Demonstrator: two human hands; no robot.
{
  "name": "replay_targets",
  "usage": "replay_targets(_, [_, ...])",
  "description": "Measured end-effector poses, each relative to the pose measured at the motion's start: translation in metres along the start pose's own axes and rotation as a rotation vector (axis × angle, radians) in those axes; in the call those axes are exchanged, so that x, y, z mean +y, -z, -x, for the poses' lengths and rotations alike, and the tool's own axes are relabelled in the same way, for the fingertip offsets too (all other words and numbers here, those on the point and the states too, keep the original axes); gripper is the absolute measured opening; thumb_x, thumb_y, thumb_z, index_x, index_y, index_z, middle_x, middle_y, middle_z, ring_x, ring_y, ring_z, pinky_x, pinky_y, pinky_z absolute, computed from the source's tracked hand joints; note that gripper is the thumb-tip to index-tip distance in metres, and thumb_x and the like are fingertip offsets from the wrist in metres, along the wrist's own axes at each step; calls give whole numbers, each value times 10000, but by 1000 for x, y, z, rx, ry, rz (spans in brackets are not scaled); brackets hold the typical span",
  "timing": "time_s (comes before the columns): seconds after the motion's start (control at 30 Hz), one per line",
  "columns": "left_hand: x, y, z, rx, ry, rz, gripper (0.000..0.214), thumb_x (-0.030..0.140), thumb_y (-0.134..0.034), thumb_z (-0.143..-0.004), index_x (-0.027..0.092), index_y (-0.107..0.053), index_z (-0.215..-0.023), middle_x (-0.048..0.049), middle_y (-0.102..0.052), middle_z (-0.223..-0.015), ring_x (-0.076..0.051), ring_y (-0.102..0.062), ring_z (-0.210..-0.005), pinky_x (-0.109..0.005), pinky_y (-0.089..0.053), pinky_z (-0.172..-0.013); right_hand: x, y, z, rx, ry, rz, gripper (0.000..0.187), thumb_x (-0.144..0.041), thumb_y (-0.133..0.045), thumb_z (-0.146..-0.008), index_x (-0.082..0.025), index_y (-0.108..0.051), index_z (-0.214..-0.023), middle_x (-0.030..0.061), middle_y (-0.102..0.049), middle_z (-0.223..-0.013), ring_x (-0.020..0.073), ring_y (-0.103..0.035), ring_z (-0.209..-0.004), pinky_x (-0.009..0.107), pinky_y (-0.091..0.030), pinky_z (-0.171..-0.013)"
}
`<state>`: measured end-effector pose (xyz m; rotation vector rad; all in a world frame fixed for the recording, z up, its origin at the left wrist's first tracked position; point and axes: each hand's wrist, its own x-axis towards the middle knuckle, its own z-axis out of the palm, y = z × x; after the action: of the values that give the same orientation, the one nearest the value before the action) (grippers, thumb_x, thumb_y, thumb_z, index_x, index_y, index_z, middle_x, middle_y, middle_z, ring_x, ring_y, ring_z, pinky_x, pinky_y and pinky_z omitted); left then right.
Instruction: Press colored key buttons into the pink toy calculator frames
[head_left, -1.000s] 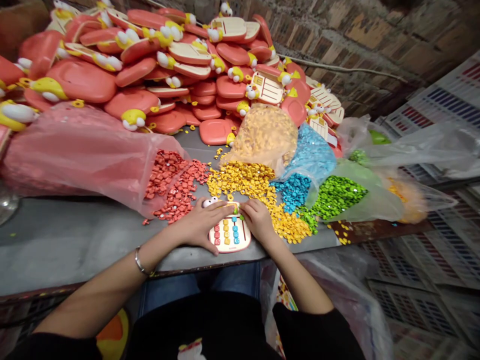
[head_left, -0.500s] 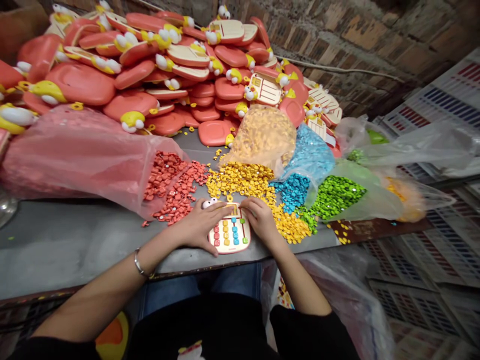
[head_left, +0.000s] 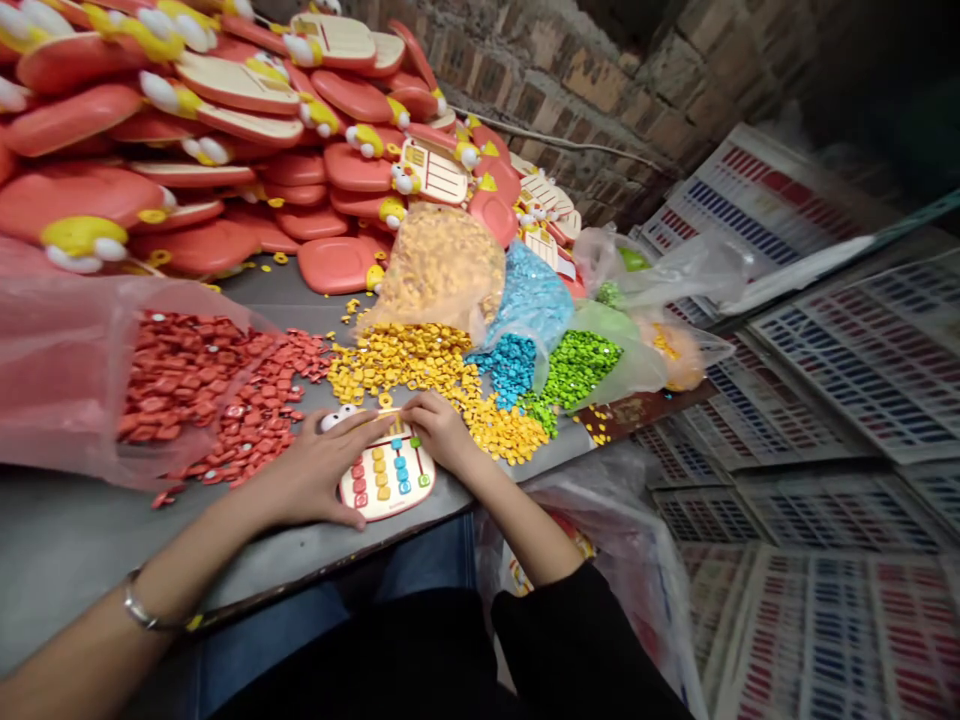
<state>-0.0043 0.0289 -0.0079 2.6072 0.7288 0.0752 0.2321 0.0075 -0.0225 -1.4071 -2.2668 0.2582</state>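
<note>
A small cream toy calculator [head_left: 388,479] with red, yellow, blue and green keys lies near the front edge of the grey table [head_left: 67,540]. My left hand [head_left: 315,472] lies over its left side, fingers wrapped round its edge. My right hand [head_left: 442,433] presses on its top right corner with fingers curled together; what is under them is hidden. Heaps of loose keys lie just beyond: red [head_left: 225,400], yellow [head_left: 420,365], blue [head_left: 514,360] and green [head_left: 574,365], spilling out of plastic bags.
A big pile of red toy calculator shells [head_left: 225,130] with yellow and white parts fills the back of the table. A brick wall [head_left: 585,80] stands behind. Stacked printed sheets [head_left: 825,350] lie to the right. A plastic bag [head_left: 622,540] hangs beside my right leg.
The view has swung right and tilted, bringing the printed sheets into sight. Both hands stay on the toy calculator; the right hand has shifted slightly along its top edge.
</note>
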Motion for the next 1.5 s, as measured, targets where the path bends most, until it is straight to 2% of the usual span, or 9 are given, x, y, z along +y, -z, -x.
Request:
replay_targets(0.23, [-2,-3,-1,0,7,-21,1194,702,-710,-598,280,-106,-1537,-120,-245,-1572,-381,-249,-1417,-545,-185,-1084,-19,8,16,-33,62,161,293,-182,-465,-969,-215,-592,-1231,80,-613,-1239,207,-529,-1176,368,-460,-1012])
replay_targets(0.43, [-2,-2,-1,-6,-11,-17,1177,685,-720,-606,292,-110,-1534,-111,-230,-1578,-373,-238,-1422,-571,-158,-1086,-26,11,27,-45,22,159,405,-127,-463,-947,-201,-519,-1341,108,-588,-1328,276,-444,-1312,486,-429,-1047])
replay_targets(0.67, [-2,-2,-1,2,1,-16,1155,684,-725,-594,291,-164,-1525,-120,-257,-1569,-375,-222,-1429,-561,-144,-1102,-31,21,43,-38,-12,26,422,-122,-446,-925,-163,-513,-1339,148,-579,-1331,247,-510,-1257,432,-459,-1011])
replay_targets(0.77, [1,0,-1,-7,17,-15,1170,669,-735,-598,278,-145,-1529,-127,-251,-1569,-375,-223,-1429,-566,-132,-1103,-16,44,65,189,-100,-99,316,-142,-438,-917,-202,-609,-1176,100,-670,-1147,214,-602,-1092,390,-487,-935])
replay_targets(0.93, [5,4,-2,-25,31,-26,1149,655,-725,-628,271,-126,-1530,-137,-260,-1565,-376,-213,-1433,-570,-137,-1095,67,88,125,991,-698,228,204,-238,-446,-870,-161,-601,-978,116,-646,-932,241,-595,-866,401,-471,-813])
replay_targets(1.13, [5,6,-3,-30,23,-25,1170,650,-732,-625,270,-102,-1534,-150,-254,-1564,-382,-210,-1434,-568,-137,-1101,148,113,151,442,-1040,451,145,-150,-546,-744,-115,-606,-871,151,-645,-844,258,-581,-837,356,-430,-778])
replay_targets(1.27, [8,10,-2,-45,29,-7,1162,667,-730,-624,275,-120,-1532,-148,-255,-1565,-385,-207,-1434,-558,-106,-1114,142,107,154,535,-956,433,153,-172,-507,-797,-116,-628,-871,162,-656,-862,262,-591,-831,372,-443,-782])
replay_targets(1.4, [11,13,-1,-42,27,14,1133,685,-713,-643,255,-152,-1529,-156,-252,-1564,-376,-194,-1438,-528,-96,-1121,90,83,139,787,-673,160,207,-270,-500,-869,-151,-643,-960,122,-662,-928,232,-612,-802,382,-499,-773])
replay_targets(1.5, [11,13,-2,-38,12,37,1166,696,-721,-626,254,-130,-1530,-148,-266,-1560,-371,-193,-1439,-537,-68,-1120,37,61,95,650,-404,-146,157,-293,-561,-881,-191,-664,-939,99,-647,-981,229,-620,-901,350,-527,-736])
